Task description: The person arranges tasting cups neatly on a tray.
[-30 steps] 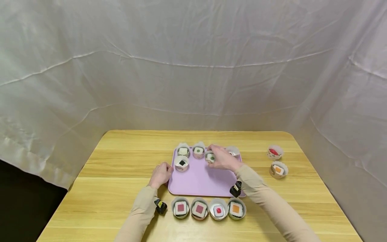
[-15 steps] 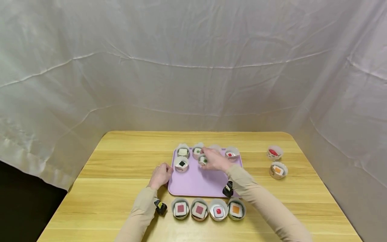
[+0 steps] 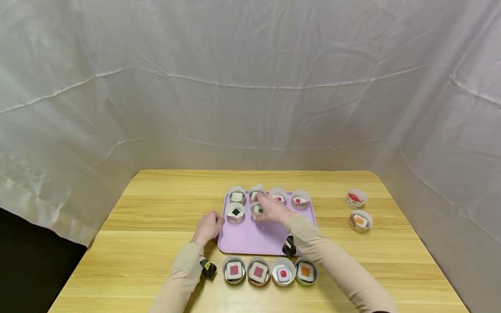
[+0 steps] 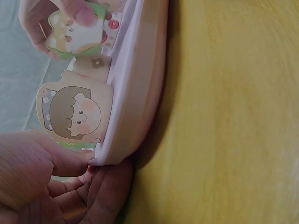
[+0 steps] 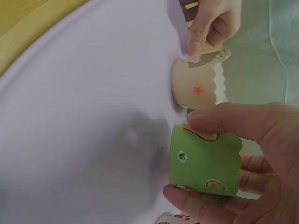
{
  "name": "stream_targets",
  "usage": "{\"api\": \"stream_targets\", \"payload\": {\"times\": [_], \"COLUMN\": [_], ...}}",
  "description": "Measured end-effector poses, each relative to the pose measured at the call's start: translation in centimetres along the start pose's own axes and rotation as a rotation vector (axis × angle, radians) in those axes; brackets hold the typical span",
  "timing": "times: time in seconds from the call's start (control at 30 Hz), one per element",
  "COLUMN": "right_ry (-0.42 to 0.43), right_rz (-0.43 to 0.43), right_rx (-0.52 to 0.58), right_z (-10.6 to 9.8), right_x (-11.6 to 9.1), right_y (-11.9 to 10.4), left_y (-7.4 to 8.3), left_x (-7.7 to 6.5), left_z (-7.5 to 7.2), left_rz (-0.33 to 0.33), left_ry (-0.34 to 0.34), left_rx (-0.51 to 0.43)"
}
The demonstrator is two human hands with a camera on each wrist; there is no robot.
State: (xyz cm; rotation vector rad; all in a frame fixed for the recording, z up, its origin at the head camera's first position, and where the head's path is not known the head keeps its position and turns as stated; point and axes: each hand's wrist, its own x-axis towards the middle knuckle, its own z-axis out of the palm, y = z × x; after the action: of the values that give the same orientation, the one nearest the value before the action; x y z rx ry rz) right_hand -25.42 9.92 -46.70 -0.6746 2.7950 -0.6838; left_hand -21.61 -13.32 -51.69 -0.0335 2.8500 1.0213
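My right hand [image 3: 274,209] holds a green paper cup [image 5: 203,161] by its sides, thumb on one side and fingers on the other. Inside it is a toy sushi piece with a green centre [image 3: 260,211]. The cup's base is at the surface of the lilac tray [image 3: 246,239]; whether it touches cannot be told. My left hand [image 3: 208,227] grips the tray's left rim, with the thumb on top and curled fingers underneath. Right by that thumb stands a beige cup [image 4: 77,112], which holds a piece with a black diamond [image 3: 235,212].
Along the tray's back edge stand several cups, among them one with a pale piece [image 3: 236,197] and one with a red-centred piece [image 3: 300,200]. A row of cups [image 3: 258,271] lines the table in front. Two more cups [image 3: 360,220] stand at the right.
My right hand has moved left with the green cup, which is now beside the black-diamond cup. Red-centred pieces at the back right have come into view. My left hand has stayed put.
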Motion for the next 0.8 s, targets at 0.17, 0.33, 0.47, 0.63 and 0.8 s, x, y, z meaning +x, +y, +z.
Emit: {"api": "stream_targets", "payload": {"times": [0.17, 0.33, 0.47, 0.63, 0.8], "right_ry": [-0.003, -0.001, 0.010, 0.047, 0.064], "right_rz": [0.019, 0.021, 0.020, 0.005, -0.019], "right_rx": [-0.015, -0.014, 0.008, 0.033, 0.029], "right_z": [0.35, 0.40, 0.31, 0.31, 0.44], "right_x": [0.08, 0.00, -0.23, -0.37, -0.36], "right_y": [0.11, 0.16, 0.06, 0.04, 0.09], "left_y": [0.06, 0.20, 0.20, 0.12, 0.10], "left_x": [-0.02, -0.11, -0.06, -0.07, -0.29], "left_z": [-0.01, -0.07, -0.08, -0.19, -0.24], "left_rz": [-0.001, 0.003, -0.003, 0.008, 0.026], "left_ry": [-0.003, 0.005, 0.000, -0.002, 0.008], "left_rx": [-0.002, 0.002, -0.009, -0.038, -0.031]}}
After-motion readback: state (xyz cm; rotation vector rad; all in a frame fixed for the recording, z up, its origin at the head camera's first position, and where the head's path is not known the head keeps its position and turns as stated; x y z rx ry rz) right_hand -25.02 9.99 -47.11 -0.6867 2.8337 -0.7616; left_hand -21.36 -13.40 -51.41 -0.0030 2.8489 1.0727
